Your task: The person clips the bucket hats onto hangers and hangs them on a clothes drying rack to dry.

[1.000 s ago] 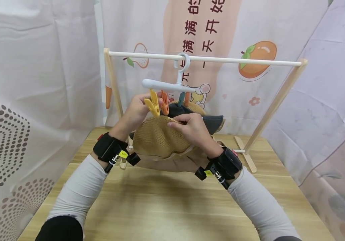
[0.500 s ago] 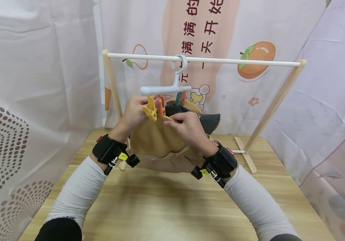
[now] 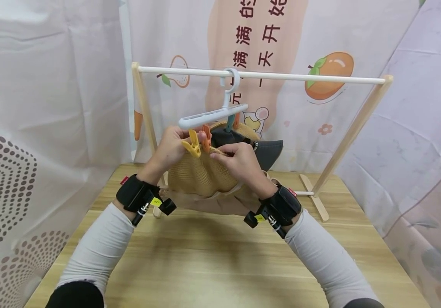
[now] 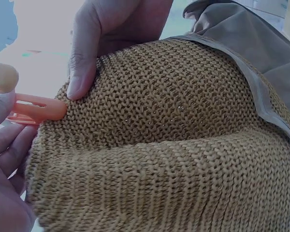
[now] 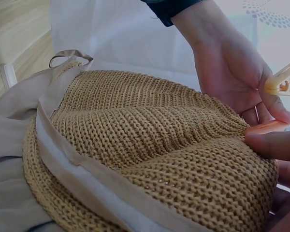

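Observation:
A tan woven hat with a beige cloth part hangs beneath a light blue hanger. My left hand pinches an orange clothespin, whose tip sits on the hat's upper edge, as the left wrist view also shows. Beside it is a yellow clothespin. My right hand pinches the same woven edge just right of the orange clothespin; its thumb lies on the weave in the left wrist view. Behind, a dark grey cap hangs by a teal clothespin.
The hanger hooks over the white rod of a wooden rack, whose right leg and foot stand on the wooden table. Another orange clothespin is behind. Printed curtains surround the table.
The hanger has tilted and turned, its left end dropping towards the hands. My left hand and its clothespin have moved slightly down and left; my right hand has shifted slightly left, still pinching the hat's edge.

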Available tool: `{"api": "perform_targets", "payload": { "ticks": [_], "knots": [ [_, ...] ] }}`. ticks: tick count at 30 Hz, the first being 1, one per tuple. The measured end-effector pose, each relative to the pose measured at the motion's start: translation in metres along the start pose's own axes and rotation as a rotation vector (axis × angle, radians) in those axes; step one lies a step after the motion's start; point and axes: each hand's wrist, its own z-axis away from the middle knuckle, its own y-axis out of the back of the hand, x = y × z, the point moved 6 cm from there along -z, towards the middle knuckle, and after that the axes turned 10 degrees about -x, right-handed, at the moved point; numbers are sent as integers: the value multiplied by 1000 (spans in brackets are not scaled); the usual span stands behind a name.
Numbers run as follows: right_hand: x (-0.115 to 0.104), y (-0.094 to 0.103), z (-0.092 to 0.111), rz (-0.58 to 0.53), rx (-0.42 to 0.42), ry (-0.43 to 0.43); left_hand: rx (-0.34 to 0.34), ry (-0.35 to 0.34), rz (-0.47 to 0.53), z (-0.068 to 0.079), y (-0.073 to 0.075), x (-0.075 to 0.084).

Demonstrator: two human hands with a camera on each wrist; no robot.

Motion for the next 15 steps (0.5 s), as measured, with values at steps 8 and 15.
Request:
{"api": "perform_targets", "payload": {
  "ticks": [8, 15],
  "knots": [
    [4, -1, 1, 1, -18, -11, -11, -8, -16, 2, -1, -3],
    [5, -1, 3, 15, -25, -8, 27, 39, -50, 4, 2, -8]
  ]
}}
